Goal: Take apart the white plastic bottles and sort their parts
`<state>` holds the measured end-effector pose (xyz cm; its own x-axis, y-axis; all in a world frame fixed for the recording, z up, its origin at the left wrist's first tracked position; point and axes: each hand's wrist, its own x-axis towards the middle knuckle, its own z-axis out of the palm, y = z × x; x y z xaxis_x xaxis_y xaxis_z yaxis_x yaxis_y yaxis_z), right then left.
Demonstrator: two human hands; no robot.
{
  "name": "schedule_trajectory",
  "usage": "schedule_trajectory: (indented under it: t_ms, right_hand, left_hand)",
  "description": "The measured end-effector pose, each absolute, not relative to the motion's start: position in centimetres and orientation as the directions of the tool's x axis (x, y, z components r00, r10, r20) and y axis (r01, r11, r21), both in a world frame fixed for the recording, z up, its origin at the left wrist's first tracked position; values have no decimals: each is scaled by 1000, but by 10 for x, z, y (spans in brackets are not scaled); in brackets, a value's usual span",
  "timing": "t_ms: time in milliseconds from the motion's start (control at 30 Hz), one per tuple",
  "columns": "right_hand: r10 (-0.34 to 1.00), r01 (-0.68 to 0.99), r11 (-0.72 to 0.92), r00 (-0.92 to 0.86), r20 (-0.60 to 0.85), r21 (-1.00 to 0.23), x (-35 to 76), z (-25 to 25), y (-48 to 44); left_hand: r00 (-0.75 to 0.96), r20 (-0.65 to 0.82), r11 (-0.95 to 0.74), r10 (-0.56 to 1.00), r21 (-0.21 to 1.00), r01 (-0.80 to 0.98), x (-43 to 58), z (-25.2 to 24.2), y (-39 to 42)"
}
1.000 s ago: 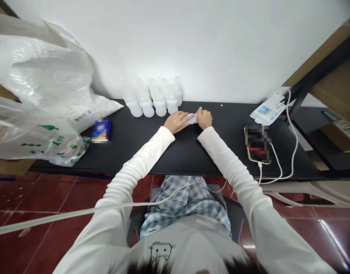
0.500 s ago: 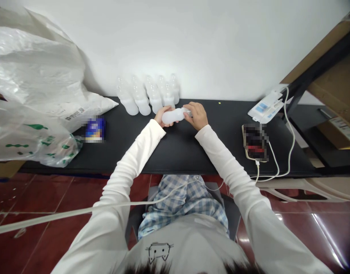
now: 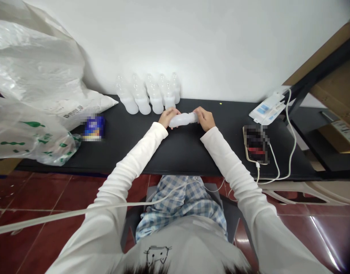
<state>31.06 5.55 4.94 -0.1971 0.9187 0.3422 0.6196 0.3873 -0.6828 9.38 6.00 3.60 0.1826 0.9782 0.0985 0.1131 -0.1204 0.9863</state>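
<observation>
A white translucent plastic bottle (image 3: 182,119) lies sideways just above the black table (image 3: 177,148), held between both hands. My left hand (image 3: 167,117) is closed round its wider base end. My right hand (image 3: 205,118) is closed round its neck end, fingers curled over it. Behind them, against the white wall, stands a cluster of several similar white bottles (image 3: 148,95), upright and close together.
Large plastic bags (image 3: 35,95) fill the table's left end, with a small blue packet (image 3: 92,128) beside them. A phone (image 3: 256,144) on a white cable (image 3: 280,167) and a white power strip (image 3: 268,107) lie at the right. A dark shelf frame (image 3: 320,76) rises at the far right.
The hands first pressed together low on the table, then lifted the bottle sideways. Now the bottle sits a little lower and further right, with both hands still closed on its ends.
</observation>
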Motion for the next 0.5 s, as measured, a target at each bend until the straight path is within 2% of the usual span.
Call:
schedule_trajectory:
  t_ms: [100,167,200,267,333,367,433,500]
  right_hand:
    - [976,616,208,-87,197,-760,309,44,60]
    - [980,555,195,-70,188,-808,307,40,64]
    - [978,511,202,-53,204,-836,306,38,68]
    - [967,410,222,23,254,-885,307,35,77]
    - [941,339,241,146,304,-909,312,33,89]
    - [922,333,242,214,323,-911,316,32,94]
    - [866,398,232,332,375,-888,328,32,100]
    - [796,549,207,386,466,-810,340,34,100]
  left_hand:
    - [182,352,-391,918,879,274,102,34,48]
    - [157,381,-412,911,860,301,104,34,47]
    - [127,331,-354,935,892,282,102,35,49]
    - [96,129,-144,987,973,182,97,36,57]
    - [145,-82,73,986,995,70,89,37,68]
    - [183,-140,137,973,990,28,86,38,72]
    - [228,-155,167,961,985,-32,81,39,77]
    - [227,-123,142,966,988,-67,80,38,78]
